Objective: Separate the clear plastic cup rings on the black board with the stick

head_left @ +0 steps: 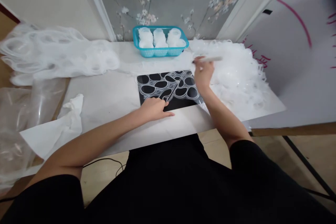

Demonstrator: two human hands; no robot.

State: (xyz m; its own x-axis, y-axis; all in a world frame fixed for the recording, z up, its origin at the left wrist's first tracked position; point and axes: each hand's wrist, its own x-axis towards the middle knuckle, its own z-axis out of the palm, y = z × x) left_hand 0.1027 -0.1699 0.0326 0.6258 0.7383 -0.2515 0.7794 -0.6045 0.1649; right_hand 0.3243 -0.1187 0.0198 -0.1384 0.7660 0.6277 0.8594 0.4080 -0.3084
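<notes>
A black mat (183,104) lies at the middle of the white table, with a clear plastic sheet of oval cut-outs (168,83) on top of it. My left hand (155,108) rests on the mat's near edge with its fingers pressed flat on the sheet's near part. My right hand (202,74) is raised over the mat's right end, closed around a thin white stick-like tool (210,59) that points to the right. What the tool is I cannot make out.
A turquoise basket (160,51) with stacks of clear round pieces stands at the back by the wall. Heaps of clear plastic offcuts lie at the right (237,73) and back left (52,54). A crumpled white paper (72,106) sits at the left.
</notes>
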